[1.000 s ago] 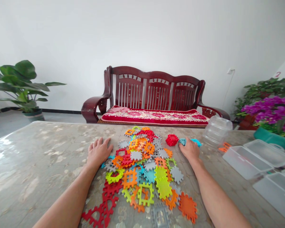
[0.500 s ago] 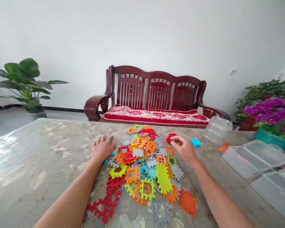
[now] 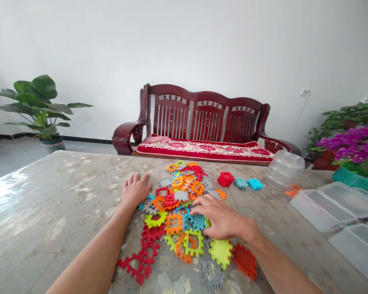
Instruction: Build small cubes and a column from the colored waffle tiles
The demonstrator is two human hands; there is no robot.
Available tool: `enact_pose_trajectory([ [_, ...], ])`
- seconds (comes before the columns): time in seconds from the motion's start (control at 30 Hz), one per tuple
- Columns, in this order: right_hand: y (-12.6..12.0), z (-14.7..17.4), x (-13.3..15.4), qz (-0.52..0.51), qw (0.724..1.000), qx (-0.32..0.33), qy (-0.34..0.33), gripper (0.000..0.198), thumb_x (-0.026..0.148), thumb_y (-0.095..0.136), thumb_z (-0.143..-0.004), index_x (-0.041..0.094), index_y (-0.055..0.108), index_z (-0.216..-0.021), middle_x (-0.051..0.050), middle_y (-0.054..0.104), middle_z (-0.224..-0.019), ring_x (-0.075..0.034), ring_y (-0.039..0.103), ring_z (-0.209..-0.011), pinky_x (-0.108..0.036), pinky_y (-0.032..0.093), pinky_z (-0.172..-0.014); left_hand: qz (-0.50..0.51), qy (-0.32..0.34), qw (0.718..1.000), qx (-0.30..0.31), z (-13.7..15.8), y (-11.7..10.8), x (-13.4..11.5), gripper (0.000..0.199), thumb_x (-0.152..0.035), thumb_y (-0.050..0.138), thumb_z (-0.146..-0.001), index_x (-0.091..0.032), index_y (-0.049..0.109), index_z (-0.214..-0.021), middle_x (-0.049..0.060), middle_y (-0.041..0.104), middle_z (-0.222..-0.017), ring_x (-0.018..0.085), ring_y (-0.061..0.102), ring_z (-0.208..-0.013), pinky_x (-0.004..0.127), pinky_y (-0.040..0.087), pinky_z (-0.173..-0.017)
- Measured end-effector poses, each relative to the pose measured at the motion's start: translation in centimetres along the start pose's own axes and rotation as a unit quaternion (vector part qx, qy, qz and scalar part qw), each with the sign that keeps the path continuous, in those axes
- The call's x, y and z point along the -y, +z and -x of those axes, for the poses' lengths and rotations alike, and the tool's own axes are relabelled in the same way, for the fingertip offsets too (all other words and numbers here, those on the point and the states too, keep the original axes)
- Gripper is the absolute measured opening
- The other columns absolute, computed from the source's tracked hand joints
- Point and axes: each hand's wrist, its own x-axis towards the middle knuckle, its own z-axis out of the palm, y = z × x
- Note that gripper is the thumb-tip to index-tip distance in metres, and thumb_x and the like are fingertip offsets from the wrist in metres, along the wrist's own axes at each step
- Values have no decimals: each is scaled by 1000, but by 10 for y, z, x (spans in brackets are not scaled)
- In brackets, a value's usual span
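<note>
Seemingly a picking step — right hand (image 3: pixel 222 218), fingers parted, notched tiles (image 3: pixel 198 222) beneath; left hand (image 3: pixel 135 190), spread, tiles rightward — pinch called for next.

Glossy gray-brown table (image 3: pixel 76 200), floral patt., w/ big pile of notched tiles (image 3: pixel 173 223), multicol. Toward far end, R of pile, in a row: red cluster (image 3: pixel 225 179), teal cluster (image 3: pixel 240 182), blue cluster (image 3: pixel 255 183). Farther R of pile: clear tub (image 3: pixel 283 169), orange pcs (image 3: pixel 293 190), open clear boxes (image 3: pixel 319 208). Nr edge of pile: gray window tile (image 3: pixel 216 283), flat.
</note>
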Motion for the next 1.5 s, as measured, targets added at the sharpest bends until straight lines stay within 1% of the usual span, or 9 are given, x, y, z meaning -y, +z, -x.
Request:
enact_pose_trajectory([
  [0.17,4,-3,5,15,999,-29,-12,51,8,59,-66,23,66,-115,-6,63,-120,-22,54,-110,-36,42,-96,2,1,1000,-3,0,1,0,55,-46,35,-93,-26,51,-142,14,46,-147,33,39,-137,47,28,-111],
  [0.3,4,-7,1,-31,997,-66,18,31,15,60,-78,24,69,-106,-3,70,-109,-20,59,-105,-34,41,-96,2,0,1000,0,0,1,1,55,-46,34,-93,-27,50,-142,13,45,-147,33,38,-138,47,28,-112],
  [0.47,5,-12,-9,-97,978,-169,77,14,21,56,-87,22,70,-90,-3,72,-100,-18,63,-97,-31,44,-89,2,-2,1000,6,0,0,0,56,-46,34,-93,-26,50,-142,14,45,-147,32,37,-138,47,27,-112],
  [0.67,6,-13,-41,-238,921,-253,177,30,40,52,-88,18,72,-92,-2,71,-81,-18,63,-75,-27,46,-66,2,-4,1000,4,0,-1,-1,55,-46,34,-93,-27,50,-142,13,45,-148,32,38,-138,46,28,-112],
  [0.83,9,-6,-79,-239,896,-293,231,42,46,47,-86,16,73,-101,-6,74,-85,-22,66,-77,-34,51,-70,0,0,1000,-4,1,1,0,55,-46,33,-93,-26,51,-142,13,46,-147,32,37,-139,46,28,-111],
  [0.97,15,-2,-94,-208,894,-283,278,38,39,51,-83,16,72,-106,-11,74,-108,-27,67,-101,-41,51,-91,4,2,1000,-9,0,2,1,54,-46,35,-93,-26,52,-141,13,47,-146,32,37,-138,46,28,-111],
  [1.13,18,-2,-89,-181,915,-218,287,56,36,67,-74,13,63,-125,-15,67,-125,-28,66,-106,-42,50,-94,4,-2,1000,-10,0,2,0,54,-45,36,-92,-27,52,-140,13,47,-147,32,38,-138,46,28,-110],
  [1.33,18,-3,-69,0,940,-199,277,51,24,66,-72,15,65,-122,-14,69,-119,-29,63,-111,-42,45,-99,5,2,1000,-9,0,2,1,55,-46,34,-93,-26,52,-141,14,47,-147,32,38,-137,47,28,-111],
  [1.5,6,-5,-66,-27,925,-247,288,48,31,63,-75,16,67,-119,-11,73,-110,-26,67,-96,-37,50,-88,-3,-1,1000,-4,-1,4,2,55,-47,32,-93,-27,51,-141,13,46,-148,32,37,-139,46,27,-111],
])
